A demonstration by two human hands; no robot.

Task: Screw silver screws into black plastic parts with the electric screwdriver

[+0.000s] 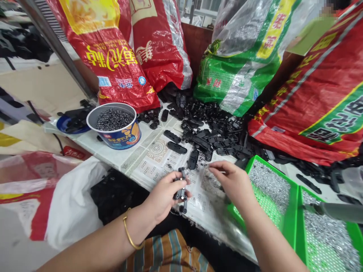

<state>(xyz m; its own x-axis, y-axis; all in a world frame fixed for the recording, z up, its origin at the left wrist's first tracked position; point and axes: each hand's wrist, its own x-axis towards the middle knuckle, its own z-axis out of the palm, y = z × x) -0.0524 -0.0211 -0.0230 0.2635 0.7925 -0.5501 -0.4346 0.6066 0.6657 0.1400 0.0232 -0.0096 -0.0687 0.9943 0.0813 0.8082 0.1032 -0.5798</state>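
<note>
My left hand (167, 190) is closed around a black plastic part (182, 194) with short round posts, held at the table's near edge. To the right, my right hand (231, 181) hovers over the table with thumb and forefinger brought together. Whatever its fingertips may hold is too small to make out. Close to both hands lie a black oblong plastic piece (193, 159) and a scatter of tiny black bits (202, 156). Beside my right forearm stands a green perforated tray (265, 202) with small silvery metal pieces (269, 181) in it.
A tub (120, 138) of small dark pieces stands at the left. Black plastic parts (210, 132) are heaped mid-table before red (124, 68) and green (235, 83) sacks. A grey tool (340, 211) lies over a second green tray (320, 241). Someone in yellow-green (312, 34) is behind.
</note>
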